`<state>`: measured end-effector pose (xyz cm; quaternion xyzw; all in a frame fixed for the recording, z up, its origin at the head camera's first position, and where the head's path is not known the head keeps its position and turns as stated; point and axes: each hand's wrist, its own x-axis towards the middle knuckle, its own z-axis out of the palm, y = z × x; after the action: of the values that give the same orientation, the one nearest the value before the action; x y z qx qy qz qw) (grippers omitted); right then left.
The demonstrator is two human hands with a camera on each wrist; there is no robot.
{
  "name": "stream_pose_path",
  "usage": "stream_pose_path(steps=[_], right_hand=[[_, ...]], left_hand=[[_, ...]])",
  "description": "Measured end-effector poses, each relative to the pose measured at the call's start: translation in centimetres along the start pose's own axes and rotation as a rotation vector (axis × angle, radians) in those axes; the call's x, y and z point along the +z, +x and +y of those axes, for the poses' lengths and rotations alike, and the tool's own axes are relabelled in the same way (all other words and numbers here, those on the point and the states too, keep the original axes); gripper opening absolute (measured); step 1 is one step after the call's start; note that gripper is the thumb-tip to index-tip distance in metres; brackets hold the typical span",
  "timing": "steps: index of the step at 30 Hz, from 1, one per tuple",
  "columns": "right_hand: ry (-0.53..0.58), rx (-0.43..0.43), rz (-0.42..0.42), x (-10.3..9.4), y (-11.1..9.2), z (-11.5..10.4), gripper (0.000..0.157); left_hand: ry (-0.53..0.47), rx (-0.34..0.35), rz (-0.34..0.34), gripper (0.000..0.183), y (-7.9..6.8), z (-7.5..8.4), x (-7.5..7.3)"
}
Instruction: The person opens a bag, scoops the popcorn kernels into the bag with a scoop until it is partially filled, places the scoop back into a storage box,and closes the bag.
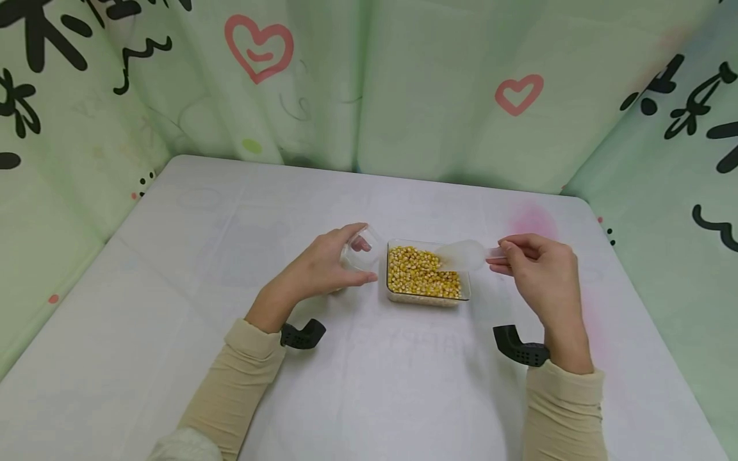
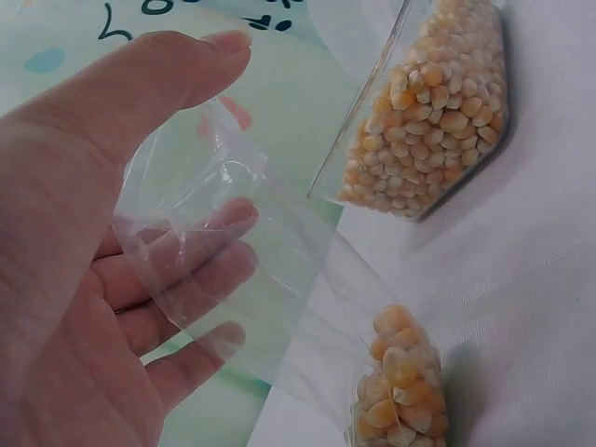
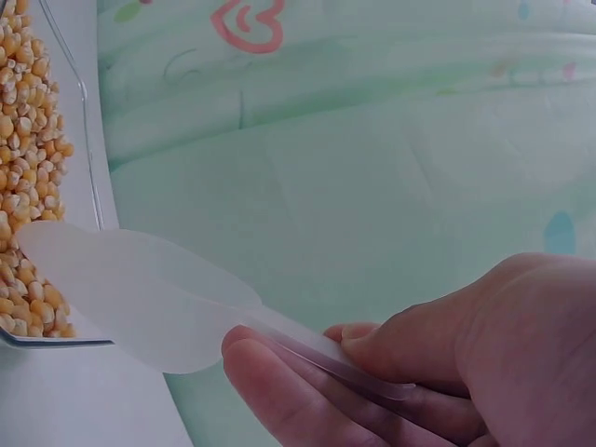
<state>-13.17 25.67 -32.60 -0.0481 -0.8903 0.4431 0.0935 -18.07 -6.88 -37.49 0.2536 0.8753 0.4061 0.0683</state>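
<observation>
My left hand holds a clear plastic bag, thumb and fingers spread around its upper part. Corn kernels fill the bottom of the bag. Just to the right stands a clear rectangular container with many yellow corn kernels in it. Between thumb and fingers, my right hand pinches the handle of a translucent white scoop. The scoop's front edge dips into the kernels at the container's right side.
A white-covered table lies under everything. Green curtains with hearts and black writing hang along its back and sides. Black wrist mounts sit on both wrists, over beige sleeves.
</observation>
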Motion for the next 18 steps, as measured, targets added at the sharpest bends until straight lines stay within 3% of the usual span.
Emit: stream_pose_path(steps=[12,18], right_hand=[[0.02,-0.013,-0.037,0.23,0.25,0.24,0.028],[0.036,-0.022,-0.046,0.35,0.35,0.44,0.028]], left_hand=[[-0.049,0.014,-0.015,0.059,-0.04,-0.22,0.17],[-0.025,0.018,-0.03,0.065,-0.04,-0.25,0.21]])
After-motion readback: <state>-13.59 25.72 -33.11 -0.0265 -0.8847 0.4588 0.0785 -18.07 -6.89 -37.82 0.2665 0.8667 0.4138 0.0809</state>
